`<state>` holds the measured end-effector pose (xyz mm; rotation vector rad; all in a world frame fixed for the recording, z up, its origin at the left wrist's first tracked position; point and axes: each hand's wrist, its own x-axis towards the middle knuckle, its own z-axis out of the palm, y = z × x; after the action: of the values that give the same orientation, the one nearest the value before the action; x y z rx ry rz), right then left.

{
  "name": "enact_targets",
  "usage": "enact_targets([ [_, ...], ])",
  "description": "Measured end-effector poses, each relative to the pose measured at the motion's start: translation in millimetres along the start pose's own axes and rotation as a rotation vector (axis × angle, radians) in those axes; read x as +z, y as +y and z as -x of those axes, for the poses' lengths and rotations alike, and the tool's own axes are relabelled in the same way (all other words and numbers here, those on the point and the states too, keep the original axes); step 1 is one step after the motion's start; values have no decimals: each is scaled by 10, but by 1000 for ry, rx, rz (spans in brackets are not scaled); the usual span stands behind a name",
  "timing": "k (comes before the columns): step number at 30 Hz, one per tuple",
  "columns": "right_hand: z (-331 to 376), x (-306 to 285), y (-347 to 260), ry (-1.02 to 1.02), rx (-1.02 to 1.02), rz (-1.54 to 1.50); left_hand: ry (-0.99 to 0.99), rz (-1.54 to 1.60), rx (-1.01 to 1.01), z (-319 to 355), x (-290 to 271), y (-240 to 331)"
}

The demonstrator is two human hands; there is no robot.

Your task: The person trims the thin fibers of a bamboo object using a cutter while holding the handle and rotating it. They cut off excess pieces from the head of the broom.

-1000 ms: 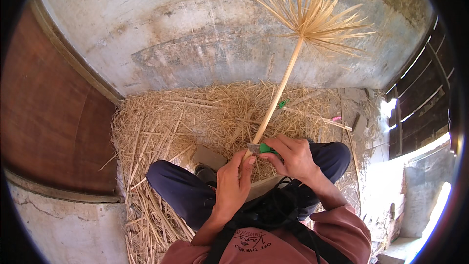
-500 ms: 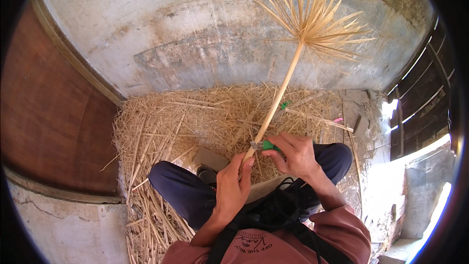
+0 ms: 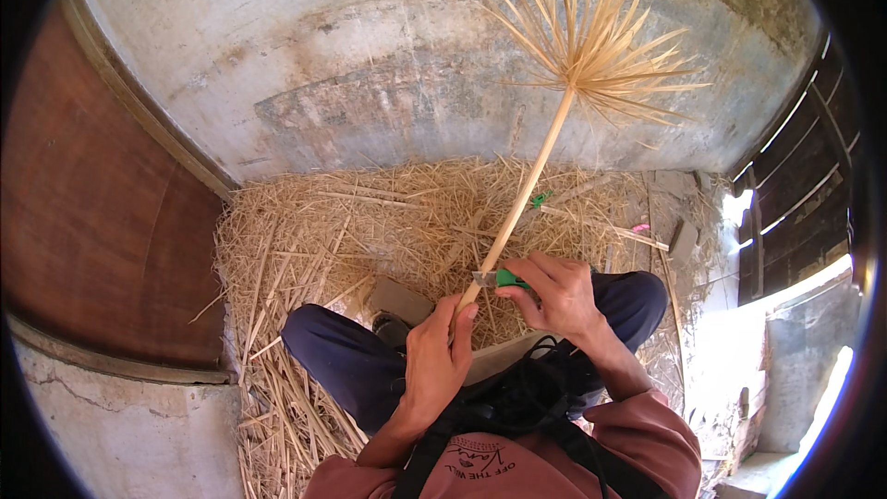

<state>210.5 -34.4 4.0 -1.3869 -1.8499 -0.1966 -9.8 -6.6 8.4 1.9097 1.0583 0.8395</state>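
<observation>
A long pale stalk (image 3: 528, 189) rises slantwise from my lap toward the far wall. Its far end spreads into a fan of dry, straw-coloured leaf strips (image 3: 591, 65). Near its lower end my left hand (image 3: 439, 342) is closed around the stalk, thumb along it. My right hand (image 3: 559, 294) grips the green handle of a small knife (image 3: 510, 279). The knife's short metal blade lies against the stalk just above my left fingers. The stalk's bottom end is hidden by my left hand.
Dry straw and shavings (image 3: 397, 212) cover the floor, with split strips (image 3: 300, 407) piled at the left. A grey block (image 3: 399, 299) lies between my bent legs. Ahead stands a stained wall (image 3: 370, 65); a brown wooden panel (image 3: 102, 203) stands left, dark slats (image 3: 804, 166) right.
The stalk and its leaf fan have shifted very slightly. My left hand has dropped a little, and both grips stay the same.
</observation>
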Motion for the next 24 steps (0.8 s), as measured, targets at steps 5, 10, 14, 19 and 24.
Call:
enact_targets([
  [5,36,-39,189,75,140,79,-9,-44,1,55,-10,-25],
  [10,-42,-59,357,131,134,56,29,2,9,129,48,-195],
  [14,-55,-71,354,91,179,53,34,-13,17,131,46,-213],
  [19,1,-226,1228,307,370,318,-60,-36,-48,332,-59,-137],
  [24,71,-426,1304,110,539,140,-99,100,-111,364,-142,-225],
])
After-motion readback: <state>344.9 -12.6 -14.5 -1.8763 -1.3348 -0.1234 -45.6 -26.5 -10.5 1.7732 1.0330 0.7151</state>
